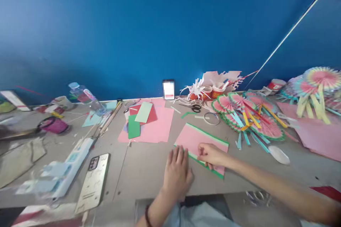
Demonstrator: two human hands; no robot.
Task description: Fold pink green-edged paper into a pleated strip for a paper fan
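Note:
A pink sheet of paper (193, 137) edged with green strips along its far and near sides lies in front of me. My left hand (177, 168) rests flat with outstretched fingers at the sheet's near left corner. Over the near green strip, my right hand (211, 154) has its fingers curled and pinched together. A pale narrow strip (192, 155) runs beside the green one towards those fingertips. Whatever the right fingers grip is too small or hidden to make out.
Paper fans (246, 110) lie to the right, with a white spoon (278, 154) nearby. Black scissors (196, 108) and a tape ring (211, 118) sit behind the sheet. Leftward are pink papers (162, 124), a phone (93, 181) and a plastic bottle (86, 96). A blue wall (149, 25) closes the back.

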